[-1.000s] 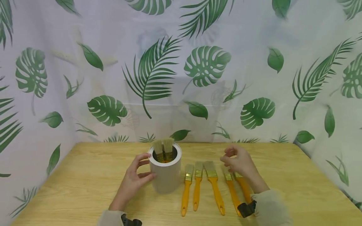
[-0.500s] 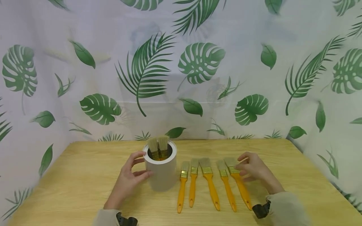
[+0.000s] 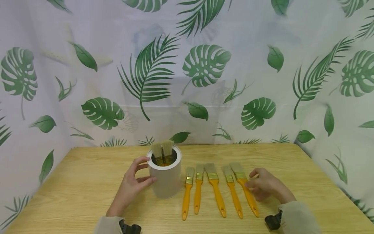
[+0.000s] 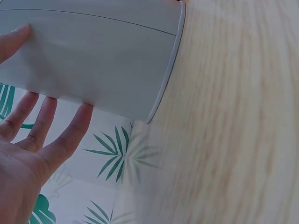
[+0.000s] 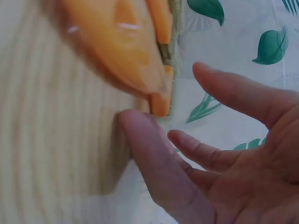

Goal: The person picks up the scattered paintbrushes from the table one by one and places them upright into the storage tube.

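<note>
My left hand (image 3: 132, 182) holds the side of a light grey can (image 3: 167, 183), fingers and thumb spread against its wall. In the left wrist view the fingertips (image 4: 84, 112) reach the can's grey side. Two paintbrushes (image 3: 162, 150) stand in the can, bristles up. Several orange-handled paintbrushes lie in a row to its right, bristles pointing away from me. My right hand (image 3: 264, 185) is low beside the rightmost paintbrush (image 3: 248, 191), its fingertips close to the handle. In the right wrist view its thumb and fingers are apart, around no object, near the orange handle (image 5: 112, 42).
The wooden table (image 3: 76, 182) carries the can and the brush row. A white cloth with green leaves (image 3: 216, 130) hangs behind the table and along both sides. A black wrist camera (image 3: 273, 222) sits on the right sleeve.
My right hand has moved right and down, from over the right-hand brushes to beside the rightmost handle. My left hand stays on the can. The head view has shifted slightly.
</note>
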Motion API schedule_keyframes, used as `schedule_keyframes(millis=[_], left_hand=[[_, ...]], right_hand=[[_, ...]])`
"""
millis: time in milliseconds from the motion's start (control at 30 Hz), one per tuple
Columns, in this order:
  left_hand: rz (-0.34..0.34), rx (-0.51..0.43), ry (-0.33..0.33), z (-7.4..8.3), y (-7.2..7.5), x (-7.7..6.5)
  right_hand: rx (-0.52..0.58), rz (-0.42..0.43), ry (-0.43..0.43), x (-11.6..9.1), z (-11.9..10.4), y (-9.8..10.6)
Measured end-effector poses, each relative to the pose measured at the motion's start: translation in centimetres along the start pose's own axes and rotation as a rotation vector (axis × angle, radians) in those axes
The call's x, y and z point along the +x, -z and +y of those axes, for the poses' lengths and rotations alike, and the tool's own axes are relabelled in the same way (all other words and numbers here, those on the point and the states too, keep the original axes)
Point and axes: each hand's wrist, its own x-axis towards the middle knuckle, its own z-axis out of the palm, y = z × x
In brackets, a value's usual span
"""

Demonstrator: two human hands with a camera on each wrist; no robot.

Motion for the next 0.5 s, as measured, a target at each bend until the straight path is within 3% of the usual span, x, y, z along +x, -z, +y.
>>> schedule_keyframes(millis=[300,500], left_hand=[[0.003,0.009,0.012,0.18,0.00,-0.14],[-0.003,0.007,-0.019,0.11,0.05,-0.03]], right_hand=[[0.021,-0.036,-0.062,-0.15,0.36,-0.45],[0.004,-0.060,-0.049,-0.38,0.13,-0.98]])
